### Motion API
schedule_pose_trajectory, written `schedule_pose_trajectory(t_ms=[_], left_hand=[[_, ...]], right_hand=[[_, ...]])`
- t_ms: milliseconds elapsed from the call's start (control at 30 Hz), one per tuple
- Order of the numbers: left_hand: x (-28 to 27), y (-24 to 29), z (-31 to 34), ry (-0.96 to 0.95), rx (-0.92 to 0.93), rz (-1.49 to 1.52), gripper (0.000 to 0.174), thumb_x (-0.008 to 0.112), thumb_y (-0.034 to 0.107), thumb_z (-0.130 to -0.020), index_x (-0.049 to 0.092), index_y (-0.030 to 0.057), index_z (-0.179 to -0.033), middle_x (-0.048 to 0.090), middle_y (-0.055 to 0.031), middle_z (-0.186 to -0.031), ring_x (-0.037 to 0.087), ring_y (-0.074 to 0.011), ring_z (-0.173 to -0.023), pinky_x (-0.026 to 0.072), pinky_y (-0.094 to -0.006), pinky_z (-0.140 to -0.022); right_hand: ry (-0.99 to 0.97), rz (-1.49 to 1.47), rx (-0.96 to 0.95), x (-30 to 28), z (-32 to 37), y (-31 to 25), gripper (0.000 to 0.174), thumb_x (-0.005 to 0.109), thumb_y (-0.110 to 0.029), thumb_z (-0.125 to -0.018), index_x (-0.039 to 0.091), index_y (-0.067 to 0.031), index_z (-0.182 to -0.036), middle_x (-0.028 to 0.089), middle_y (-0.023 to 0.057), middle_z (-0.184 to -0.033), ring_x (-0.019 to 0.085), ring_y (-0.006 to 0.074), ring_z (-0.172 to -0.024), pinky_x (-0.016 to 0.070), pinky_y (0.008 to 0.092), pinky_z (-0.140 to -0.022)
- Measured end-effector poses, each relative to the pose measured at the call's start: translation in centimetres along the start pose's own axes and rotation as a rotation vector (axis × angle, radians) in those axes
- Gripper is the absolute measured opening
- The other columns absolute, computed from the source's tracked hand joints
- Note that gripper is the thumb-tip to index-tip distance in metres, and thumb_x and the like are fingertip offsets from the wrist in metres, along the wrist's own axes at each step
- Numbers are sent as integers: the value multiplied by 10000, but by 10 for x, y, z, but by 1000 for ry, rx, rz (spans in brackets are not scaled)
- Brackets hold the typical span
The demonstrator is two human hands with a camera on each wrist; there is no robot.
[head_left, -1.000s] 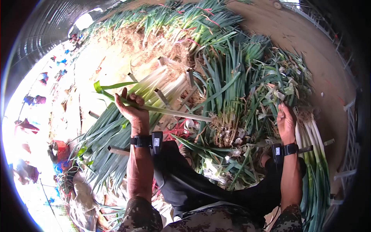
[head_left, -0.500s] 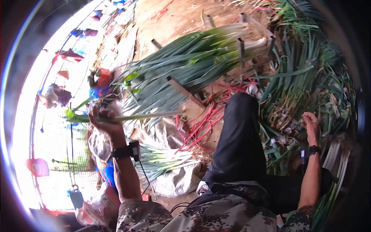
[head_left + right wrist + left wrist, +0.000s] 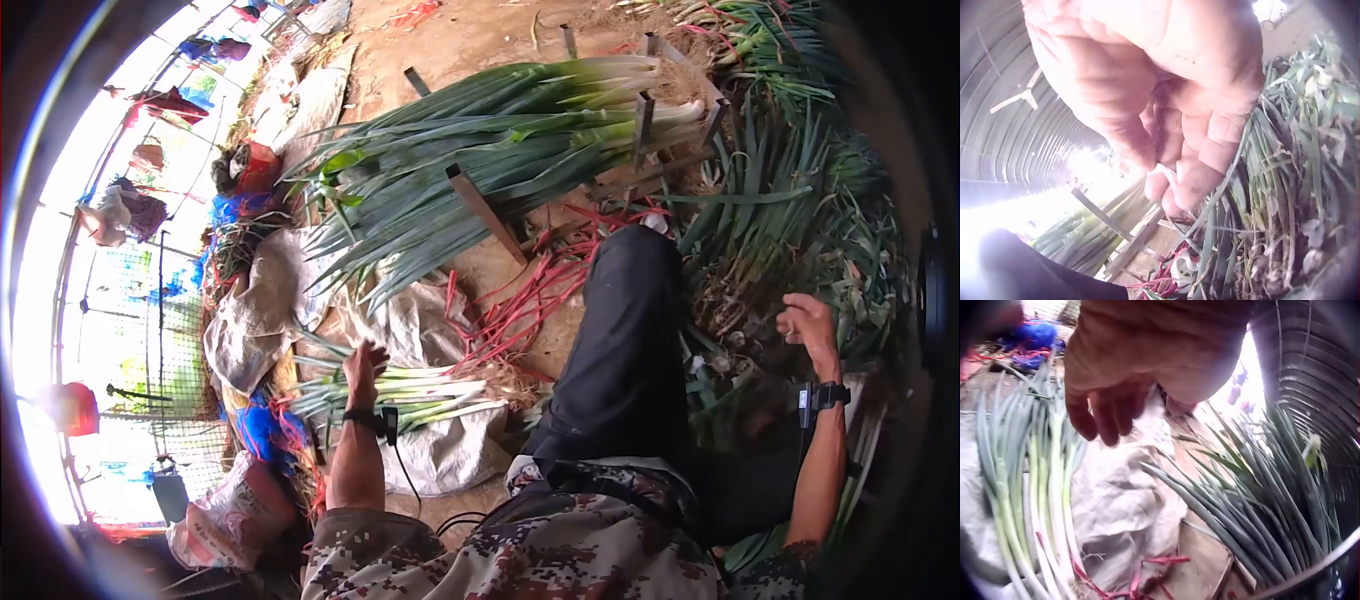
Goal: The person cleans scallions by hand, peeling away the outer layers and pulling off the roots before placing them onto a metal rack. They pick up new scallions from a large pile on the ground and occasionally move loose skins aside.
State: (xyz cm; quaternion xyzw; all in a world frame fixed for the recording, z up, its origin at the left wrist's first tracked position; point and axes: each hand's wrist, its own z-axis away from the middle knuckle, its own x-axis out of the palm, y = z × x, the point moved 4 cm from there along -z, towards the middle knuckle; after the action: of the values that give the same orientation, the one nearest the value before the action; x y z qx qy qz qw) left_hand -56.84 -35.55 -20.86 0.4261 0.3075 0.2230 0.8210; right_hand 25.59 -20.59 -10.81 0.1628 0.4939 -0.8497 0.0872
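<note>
My left hand [image 3: 364,372] is over a small bundle of green onions [image 3: 430,390] on a pale sack. In the left wrist view its fingers [image 3: 1109,419] hang loosely bent with nothing in them; that bundle [image 3: 1038,481] lies to their left. On the right, my right hand [image 3: 808,328] is raised near a heap of rooty onions [image 3: 735,280], fingers loosely curled. A small pale strip [image 3: 1169,176] shows by its thumb tip in the right wrist view; whether it is held, I cannot tell.
A large onion bundle [image 3: 480,150] lies in a metal-post rack [image 3: 485,215]. Red ties [image 3: 535,300] are spread beside my knee [image 3: 635,300]. Crumpled sacks [image 3: 262,310] and netting lie at the left; more onions [image 3: 780,60] lie at the upper right.
My left hand carried a single long onion leftward, then came down over the small bundle and let go of it. The view turned left; the right hand's fingers have loosened slightly.
</note>
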Motion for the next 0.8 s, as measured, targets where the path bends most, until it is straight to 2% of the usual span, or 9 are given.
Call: schedule_pose_trajectory(t_ms=[67,100,167,267,333,467,600,733,800], left_hand=[[56,46,-8,-220,151,-50,437,606,428,-943,667,36,-1126,739,-109,-947,708,-198,-787,523,-311,-674],[90,79,0,-285,227,-71,422,603,418,-951,678,39,-1121,740,-107,-938,707,-187,-786,523,-301,-664],[163,159,43,-466,425,-92,420,614,395,-962,676,32,-1164,728,-88,-955,692,-161,-822,519,-289,-681],[273,258,131,-775,633,-86,404,593,339,-987,658,-13,-1175,714,-84,-945,670,-146,-824,513,-273,-704],[338,306,197,-884,771,-166,425,583,344,-995,646,-35,-1178,705,-89,-919,679,-155,-814,509,-277,-711],[467,336,300,-1205,922,-181,429,543,323,-1013,632,-52,-1201,705,-93,-945,676,-164,-873,510,-305,-784],[609,255,336,-1467,745,-173,440,554,398,-996,671,5,-1156,721,-73,-949,679,-148,-840,529,-303,-737],[714,72,330,-1694,518,-306,292,563,299,-966,700,48,-1023,724,-92,-891,693,-189,-781,548,-350,-639],[739,-8,332,-1604,1438,-781,234,545,221,-936,710,60,-974,719,-172,-923,705,-296,-799,564,-385,-660]], right_hand=[[-202,374,-21,1,11,-13,265,709,-215,-838,718,24,-951,692,31,-765,629,142,-641,500,268,-582],[-349,578,-321,0,14,-17,283,711,-242,-831,708,38,-788,644,59,-636,589,144,-584,463,318,-562],[-364,689,-421,-12,14,-10,346,707,-296,-833,653,23,-711,549,97,-557,483,102,-541,394,373,-529],[49,290,-530,-29,16,-22,262,674,-235,-896,696,25,-876,652,29,-737,570,88,-675,461,304,-592],[67,18,-246,-48,26,-29,313,661,-278,-945,697,4,-1075,718,53,-921,659,105,-792,531,259,-679],[254,-462,-254,-78,44,-26,369,678,-342,-943,672,-11,-1107,729,82,-992,704,129,-804,557,253,-690],[337,-695,-288,-97,62,-27,313,664,-322,-956,687,-42,-1094,733,56,-956,697,116,-766,552,250,-670],[371,-814,-352,-109,78,-22,269,617,-263,-986,689,-33,-1106,723,75,-916,687,121,-733,551,246,-634],[403,-814,-322,-114,90,-24,257,601,-229,-993,681,-17,-1112,713,83,-884,670,124,-699,552,248,-625]])
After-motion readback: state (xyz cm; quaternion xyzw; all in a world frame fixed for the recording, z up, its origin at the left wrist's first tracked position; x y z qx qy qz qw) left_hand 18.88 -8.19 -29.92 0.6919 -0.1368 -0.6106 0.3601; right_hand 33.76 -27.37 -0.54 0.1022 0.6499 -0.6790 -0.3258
